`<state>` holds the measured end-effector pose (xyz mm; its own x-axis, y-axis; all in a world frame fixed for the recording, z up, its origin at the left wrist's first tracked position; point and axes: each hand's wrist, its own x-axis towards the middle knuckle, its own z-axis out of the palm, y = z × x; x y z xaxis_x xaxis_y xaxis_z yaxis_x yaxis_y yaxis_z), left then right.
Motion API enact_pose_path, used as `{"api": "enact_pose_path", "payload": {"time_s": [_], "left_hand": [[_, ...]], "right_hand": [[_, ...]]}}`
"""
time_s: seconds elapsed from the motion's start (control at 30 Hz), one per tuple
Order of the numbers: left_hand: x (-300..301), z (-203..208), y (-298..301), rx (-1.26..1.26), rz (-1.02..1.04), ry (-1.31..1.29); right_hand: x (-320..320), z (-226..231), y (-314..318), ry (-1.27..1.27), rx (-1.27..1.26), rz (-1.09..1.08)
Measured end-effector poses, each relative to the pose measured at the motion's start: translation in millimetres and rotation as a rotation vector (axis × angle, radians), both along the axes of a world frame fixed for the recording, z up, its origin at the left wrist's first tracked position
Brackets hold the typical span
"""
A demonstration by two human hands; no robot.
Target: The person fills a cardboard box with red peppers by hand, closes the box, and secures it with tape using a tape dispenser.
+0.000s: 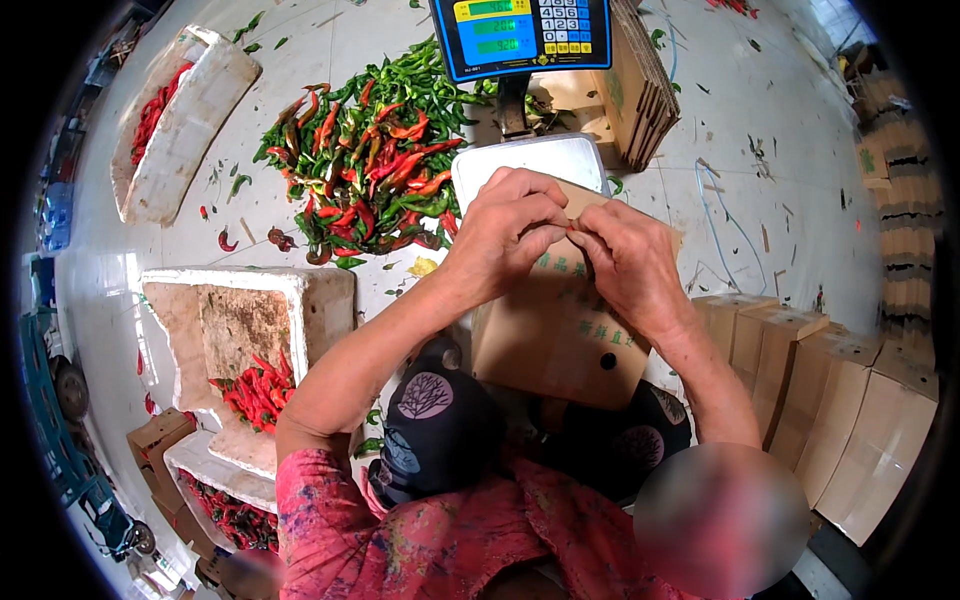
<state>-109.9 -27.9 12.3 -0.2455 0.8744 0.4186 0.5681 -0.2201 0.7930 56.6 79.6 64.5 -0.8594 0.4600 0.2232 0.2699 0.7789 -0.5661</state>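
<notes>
My left hand (512, 228) and my right hand (632, 262) meet above a brown cardboard box (560, 335) with green print and a dark round hole. Both sets of fingers are pinched close together. A tiny reddish-orange bit shows between the fingertips, too small to name. The box stands between my knees and leans toward the metal pan (530, 155) of a digital scale. Its blue display (520, 40) with a keypad rises behind the pan. My fingers partly cover the box's far end.
A heap of green and red chillies (375, 165) lies on the floor ahead left. White foam boxes (325, 310) with red chillies stand at the left. Closed cartons (830, 400) line the right, and flattened cardboard (640, 90) leans beside the scale. A thin blue strap (722, 225) lies on the floor.
</notes>
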Motion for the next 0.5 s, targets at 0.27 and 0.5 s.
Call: {"api": "enact_pose_path", "payload": {"time_s": [0.27,0.5], "left_hand": [[5.2,-4.6,-3.2,0.021,0.045,0.013],[-0.9,0.2,-2.9,0.009,-0.025,0.118]], "right_hand": [[1.0,2.9,-1.4,-0.046,0.0,0.002],[1.0,3.9,-1.0,-0.037,-0.07,-0.043]]}}
